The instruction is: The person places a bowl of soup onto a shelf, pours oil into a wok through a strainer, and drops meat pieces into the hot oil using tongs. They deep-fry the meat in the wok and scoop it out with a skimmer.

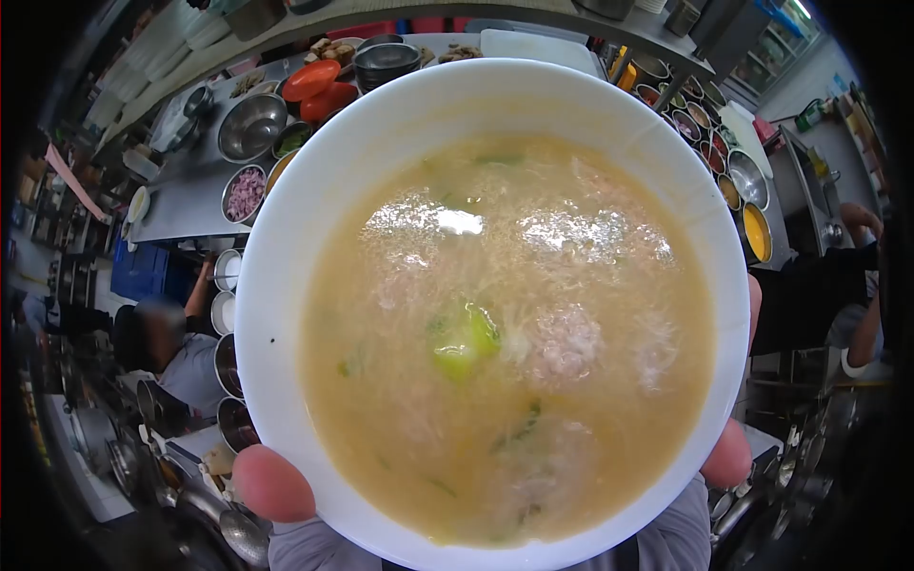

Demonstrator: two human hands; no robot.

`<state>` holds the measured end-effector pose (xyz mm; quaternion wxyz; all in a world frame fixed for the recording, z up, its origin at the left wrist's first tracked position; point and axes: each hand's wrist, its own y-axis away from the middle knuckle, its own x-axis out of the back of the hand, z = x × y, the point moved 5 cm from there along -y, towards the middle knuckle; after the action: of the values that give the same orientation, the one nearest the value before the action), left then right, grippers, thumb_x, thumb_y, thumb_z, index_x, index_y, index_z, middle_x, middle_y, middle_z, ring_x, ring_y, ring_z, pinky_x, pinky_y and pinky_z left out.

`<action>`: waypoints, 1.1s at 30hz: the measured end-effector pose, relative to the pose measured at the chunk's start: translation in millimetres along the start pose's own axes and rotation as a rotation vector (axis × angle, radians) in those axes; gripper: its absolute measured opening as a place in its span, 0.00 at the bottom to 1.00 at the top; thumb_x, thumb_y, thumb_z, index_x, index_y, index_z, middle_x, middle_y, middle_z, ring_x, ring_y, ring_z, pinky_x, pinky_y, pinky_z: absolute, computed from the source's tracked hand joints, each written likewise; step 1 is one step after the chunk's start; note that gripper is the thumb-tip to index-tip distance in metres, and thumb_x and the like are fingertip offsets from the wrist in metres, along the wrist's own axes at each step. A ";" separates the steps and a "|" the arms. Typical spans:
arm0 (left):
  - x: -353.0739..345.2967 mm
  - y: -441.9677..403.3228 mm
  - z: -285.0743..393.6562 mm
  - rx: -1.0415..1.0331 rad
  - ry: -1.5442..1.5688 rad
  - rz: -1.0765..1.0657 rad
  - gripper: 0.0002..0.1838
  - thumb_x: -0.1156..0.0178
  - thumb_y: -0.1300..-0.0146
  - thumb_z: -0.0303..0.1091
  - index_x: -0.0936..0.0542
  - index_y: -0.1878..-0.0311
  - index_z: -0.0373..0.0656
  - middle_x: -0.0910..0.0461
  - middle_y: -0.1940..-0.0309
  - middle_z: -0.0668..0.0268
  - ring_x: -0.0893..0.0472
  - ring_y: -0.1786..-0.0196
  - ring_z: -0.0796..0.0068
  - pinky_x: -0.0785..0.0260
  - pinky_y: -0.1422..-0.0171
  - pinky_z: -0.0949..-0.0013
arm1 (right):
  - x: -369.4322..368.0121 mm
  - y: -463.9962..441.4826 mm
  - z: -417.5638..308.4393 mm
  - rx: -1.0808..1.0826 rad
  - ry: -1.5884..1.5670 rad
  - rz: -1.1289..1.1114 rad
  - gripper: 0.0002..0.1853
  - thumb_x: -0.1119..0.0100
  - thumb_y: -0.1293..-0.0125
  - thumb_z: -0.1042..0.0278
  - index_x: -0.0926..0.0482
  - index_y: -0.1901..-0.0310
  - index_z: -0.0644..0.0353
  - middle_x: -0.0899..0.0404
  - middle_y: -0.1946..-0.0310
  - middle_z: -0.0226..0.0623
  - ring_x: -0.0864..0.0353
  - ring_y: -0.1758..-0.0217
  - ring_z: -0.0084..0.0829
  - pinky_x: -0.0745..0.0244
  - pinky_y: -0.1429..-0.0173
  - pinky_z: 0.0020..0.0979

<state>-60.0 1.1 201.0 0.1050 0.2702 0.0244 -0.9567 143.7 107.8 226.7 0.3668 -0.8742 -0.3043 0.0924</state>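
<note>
A large white bowl (271, 276) fills the middle of the head view, held up close to the camera between both hands. Cloudy yellowish soup (381, 428) lies inside it, with a bright green vegetable piece (464, 343) near the centre. Pale pinkish lumps (564, 343), perhaps meat, show at the surface among wispy strands and bits of green. My left hand (273, 483) grips the lower left rim; only its thumb shows. On the lower right, the thumb of my right hand (728, 457) presses the bowl's edge, and part of a finger shows higher up. The other fingers are hidden behind the bowl.
Behind the bowl runs a steel counter with a metal bowl (252, 127), chopped red onion (246, 193), orange-red bowls (312, 82) and a white board (538, 48). Several ingredient containers (757, 233) line the right. Other people (181, 357) stand at both sides. Ladles (243, 538) lie lower left.
</note>
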 end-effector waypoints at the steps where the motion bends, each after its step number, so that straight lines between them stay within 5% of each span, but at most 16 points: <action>1: 0.2 -0.9 0.7 0.000 -0.001 0.000 0.62 0.34 0.54 0.67 0.47 0.23 0.38 0.38 0.29 0.46 0.31 0.30 0.47 0.35 0.27 0.44 | 0.1 -0.5 0.7 0.003 0.002 0.001 0.45 0.30 0.40 0.41 0.38 0.37 0.71 0.25 0.44 0.47 0.22 0.45 0.31 0.25 0.40 0.35; 33: 4.1 -16.7 7.5 -0.005 -0.025 -0.004 0.62 0.34 0.54 0.66 0.47 0.23 0.38 0.38 0.29 0.46 0.32 0.30 0.47 0.35 0.27 0.44 | -6.2 -16.4 15.3 0.048 -0.014 0.000 0.46 0.31 0.39 0.41 0.39 0.36 0.73 0.25 0.44 0.48 0.22 0.45 0.32 0.25 0.40 0.35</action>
<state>-70.9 15.9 205.1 0.1040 0.2577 0.0261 -0.9603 125.2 122.0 226.8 0.3856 -0.8644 -0.3047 0.1059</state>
